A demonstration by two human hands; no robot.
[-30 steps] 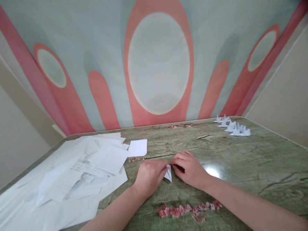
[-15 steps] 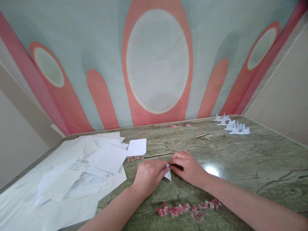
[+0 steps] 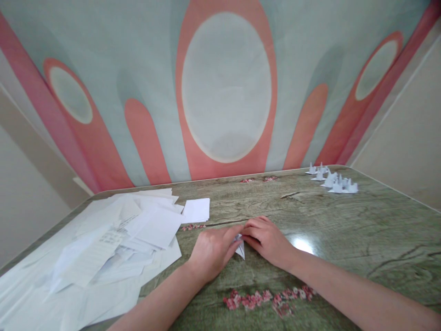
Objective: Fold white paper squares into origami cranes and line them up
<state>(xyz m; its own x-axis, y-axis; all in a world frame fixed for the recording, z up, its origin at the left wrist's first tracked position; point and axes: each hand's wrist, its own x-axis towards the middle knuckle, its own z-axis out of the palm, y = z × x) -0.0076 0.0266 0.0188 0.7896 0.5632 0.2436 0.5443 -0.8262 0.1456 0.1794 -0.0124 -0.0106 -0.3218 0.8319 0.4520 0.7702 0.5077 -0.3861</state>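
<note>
A small folded piece of white paper (image 3: pixel 240 248) lies on the green wood-patterned table (image 3: pixel 344 230), pinched between both my hands. My left hand (image 3: pixel 213 250) presses on its left side with curled fingers. From the right, my right hand (image 3: pixel 267 239) covers its upper part, fingertips meeting those of the left hand. Only a pointed white corner of the paper shows below the fingers.
A loose heap of white sheets (image 3: pixel 103 248) covers the table's left side, with a small white square (image 3: pixel 196 210) at its edge. Several small folded paper figures (image 3: pixel 332 179) stand at the far right corner. A patterned wall hanging (image 3: pixel 225 87) rises behind the table.
Both hands have closed in a little over the folded paper, so less of it shows. The view has shifted slightly; nothing else moved.
</note>
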